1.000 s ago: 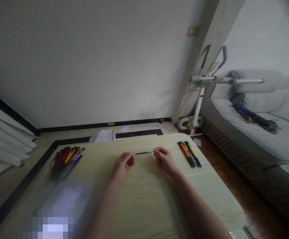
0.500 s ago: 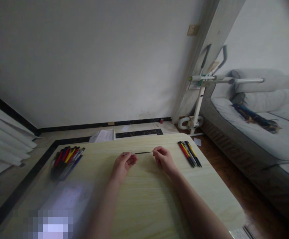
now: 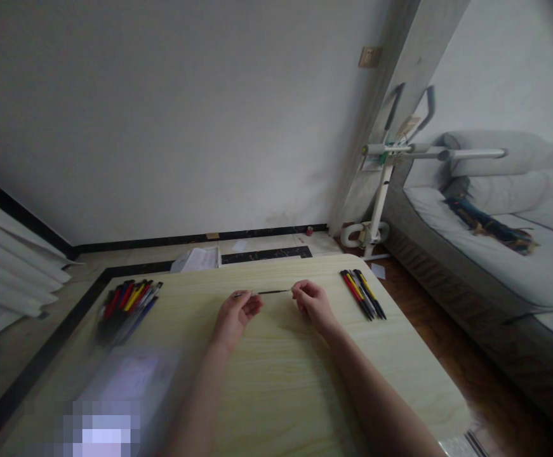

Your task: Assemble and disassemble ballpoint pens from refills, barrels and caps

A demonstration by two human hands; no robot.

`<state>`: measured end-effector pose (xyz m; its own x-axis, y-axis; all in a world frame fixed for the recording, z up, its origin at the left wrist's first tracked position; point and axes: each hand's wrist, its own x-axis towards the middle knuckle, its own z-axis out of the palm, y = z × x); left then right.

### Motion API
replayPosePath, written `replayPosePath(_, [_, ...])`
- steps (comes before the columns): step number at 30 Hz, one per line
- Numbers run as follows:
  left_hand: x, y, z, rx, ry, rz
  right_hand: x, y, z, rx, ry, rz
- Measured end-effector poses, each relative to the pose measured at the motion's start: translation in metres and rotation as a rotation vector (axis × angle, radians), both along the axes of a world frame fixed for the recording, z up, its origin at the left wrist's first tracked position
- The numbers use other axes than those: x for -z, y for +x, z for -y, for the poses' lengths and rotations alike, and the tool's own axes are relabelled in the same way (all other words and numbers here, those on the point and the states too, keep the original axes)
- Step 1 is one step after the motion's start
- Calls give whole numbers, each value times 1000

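A thin dark pen refill (image 3: 276, 292) spans the gap between my two hands above the pale wooden table (image 3: 276, 362). My left hand (image 3: 238, 312) pinches its left part between thumb and forefinger, the other fingers loosely curled, and a short dark end sticks out past the thumb. At the refill's right end, the closed fingertips of my right hand (image 3: 310, 301) meet the pale tip. To the right of that hand, several red, yellow, grey and black pens (image 3: 362, 294) lie side by side. A larger bunch of pens (image 3: 128, 308) lies on the table's left side, partly blurred.
A blurred, partly pixelated bright object (image 3: 126, 381) is at the near left of the table. Beyond the far edge, a white box with papers (image 3: 200, 259) rests on the floor. A white exercise stand (image 3: 378, 197) and a grey sofa (image 3: 486, 241) are to the right.
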<state>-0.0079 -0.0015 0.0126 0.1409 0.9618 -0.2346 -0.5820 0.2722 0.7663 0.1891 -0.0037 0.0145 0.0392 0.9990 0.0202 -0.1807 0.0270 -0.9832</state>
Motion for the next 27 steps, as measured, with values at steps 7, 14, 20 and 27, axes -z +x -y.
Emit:
replayPosePath(7, [2,-1,-1,2,-8,8,2,0,-1,16,-14,4])
replayPosePath(14, [1,0,-1,7,-4,-10,3,0,-2,-7,-10,35])
replayPosePath(20, [1,0,0,4,-4,-11,3,0,-1,-11,-10,40])
replayPosePath(27, [3,-1,-1,14,6,-18,0,0,0,-17,-29,32])
